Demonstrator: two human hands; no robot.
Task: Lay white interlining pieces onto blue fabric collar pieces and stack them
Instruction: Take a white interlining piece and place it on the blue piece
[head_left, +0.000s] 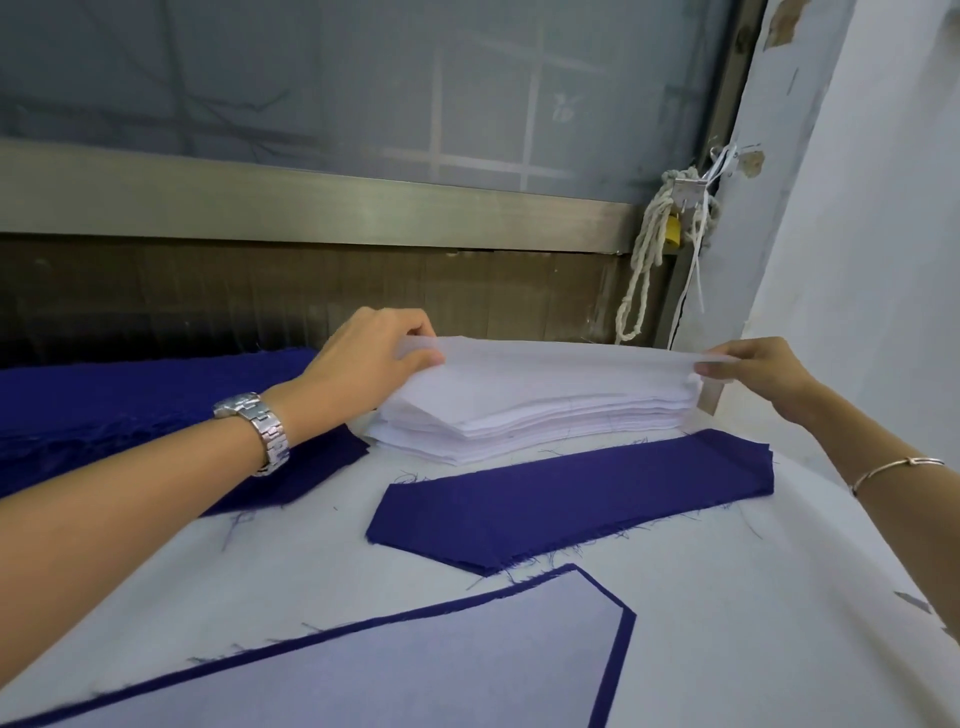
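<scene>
A thick stack of white interlining pieces (530, 421) lies at the back of the table. Its top interlining sheet (561, 358) is lifted off the pile. My left hand (363, 358) pinches the sheet's left end and my right hand (763, 371) pinches its right end. In front of the stack lies a bare blue collar piece (566, 499). Nearest to me, a blue collar piece covered with white interlining (415, 670) shows only a thin blue border.
More blue fabric (119, 400) is piled at the back left, partly under my left forearm. The white table cover (727, 623) carries loose blue threads. A metal rail, a window and a knotted white rope (649, 260) stand behind the table; a wall is on the right.
</scene>
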